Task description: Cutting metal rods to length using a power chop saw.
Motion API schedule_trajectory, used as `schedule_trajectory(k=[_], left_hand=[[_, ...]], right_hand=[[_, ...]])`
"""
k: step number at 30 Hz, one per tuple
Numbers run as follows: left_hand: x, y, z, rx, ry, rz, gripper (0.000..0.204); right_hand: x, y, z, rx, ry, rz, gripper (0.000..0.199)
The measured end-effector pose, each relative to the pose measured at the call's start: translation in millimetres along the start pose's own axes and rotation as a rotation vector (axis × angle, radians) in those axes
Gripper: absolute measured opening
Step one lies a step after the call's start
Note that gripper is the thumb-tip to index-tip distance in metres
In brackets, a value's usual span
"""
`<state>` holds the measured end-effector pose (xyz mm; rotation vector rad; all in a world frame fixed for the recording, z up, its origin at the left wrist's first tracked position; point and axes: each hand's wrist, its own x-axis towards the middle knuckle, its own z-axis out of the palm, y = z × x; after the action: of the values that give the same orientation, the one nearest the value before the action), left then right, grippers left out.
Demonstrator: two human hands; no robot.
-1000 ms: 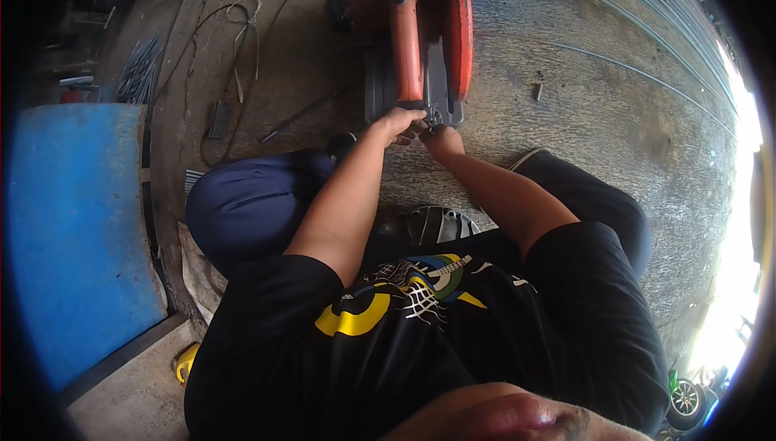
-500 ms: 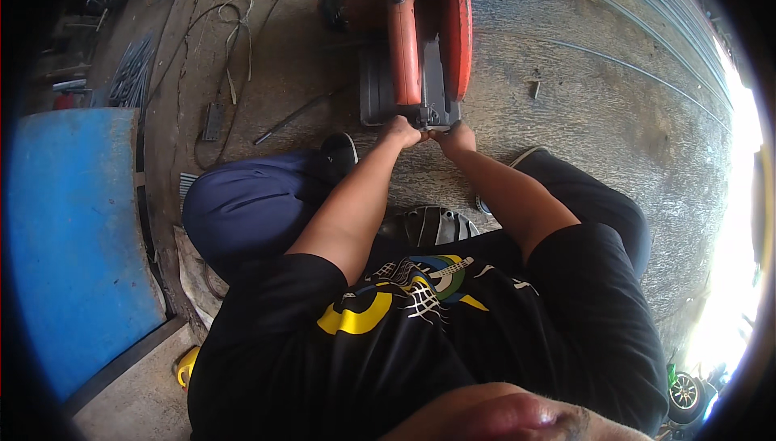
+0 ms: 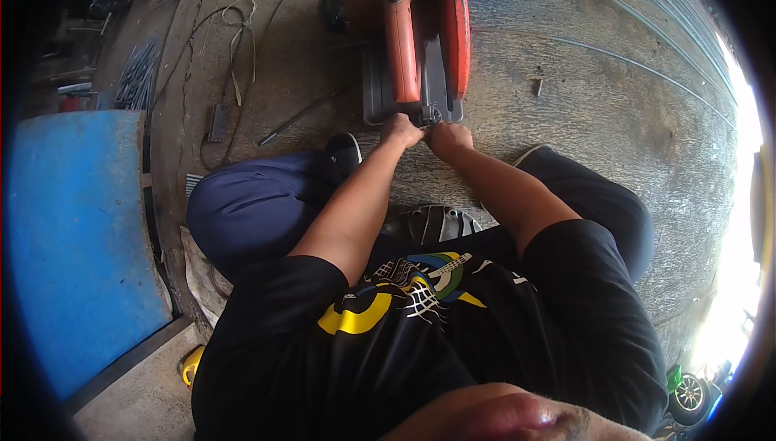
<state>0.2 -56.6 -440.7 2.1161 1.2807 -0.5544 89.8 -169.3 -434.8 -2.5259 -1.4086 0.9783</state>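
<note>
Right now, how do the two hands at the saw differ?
The left hand sits at the foot of the saw's orange arm; the right hand sits lower, under the red blade guard. The left forearm reaches up steeply; the right slants in from the side. Both meet at the saw's near edge, almost touching.

Single head view, worn high, facing steeply down over torso and knees; chop saw [image 3: 420, 37] at 12 o'clock, blue panel [image 3: 77, 239] at 9 o'clock; fisheye-bent concrete floor [image 3: 582, 93], close range.
</note>
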Motion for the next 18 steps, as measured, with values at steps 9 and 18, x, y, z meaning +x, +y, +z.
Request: schedule_trajectory(k=[9,18], left_hand=[[-10.2,3.9,-8.0,-0.056,-0.012,-0.072,0.065],[-17.4,19.5,-5.8,0.04,-0.079,-0.139,0.06]], right_hand=[[14.4,-9.0,11.6,-0.15,0.005,0.031,0.038],[6.4,-7.8,20.4,0.116,0.025,0.196,0.041]])
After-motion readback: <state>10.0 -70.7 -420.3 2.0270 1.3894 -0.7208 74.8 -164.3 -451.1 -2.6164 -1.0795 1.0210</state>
